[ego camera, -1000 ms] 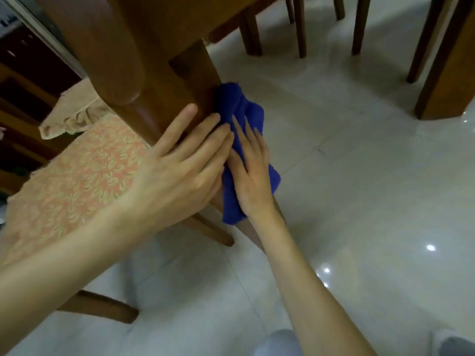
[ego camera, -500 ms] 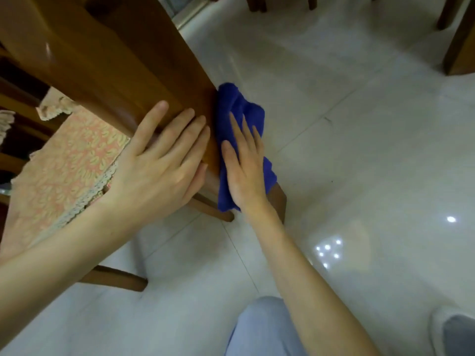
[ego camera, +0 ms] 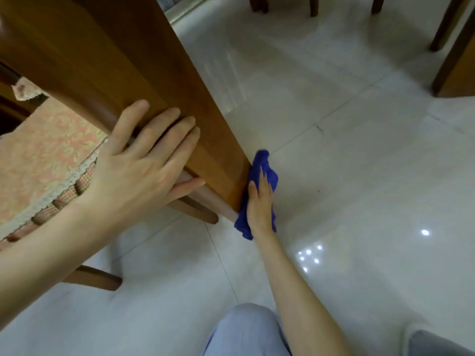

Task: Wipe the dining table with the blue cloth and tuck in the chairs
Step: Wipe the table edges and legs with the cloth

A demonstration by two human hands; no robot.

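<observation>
The blue cloth (ego camera: pixel 265 164) is pressed against the lower right edge of a broad wooden leg (ego camera: pixel 154 73) by the right hand (ego camera: pixel 259 204), whose fingers are laid straight and flat over it; nothing is gripped. Bunched folds of the cloth are seen above the fingertips and below the wrist, so that the hand is framed by it at both ends. The left hand (ego camera: pixel 138 173) is spread flat on the near face of the same leg, to the left of the cloth and apart from it, with the fingers extended and the thumb stretched out along the lower edge. The cloth is soft, deep blue and crumpled. The leg is smooth, reddish-brown, flat-faced wood with a sharp corner. A seat cushion (ego camera: pixel 38 155) in a pale floral fabric, edged with lace and gingham, is seen at left. The floor (ego camera: pixel 359 176) is laid with glossy pale tiles in which lights are reflected.
</observation>
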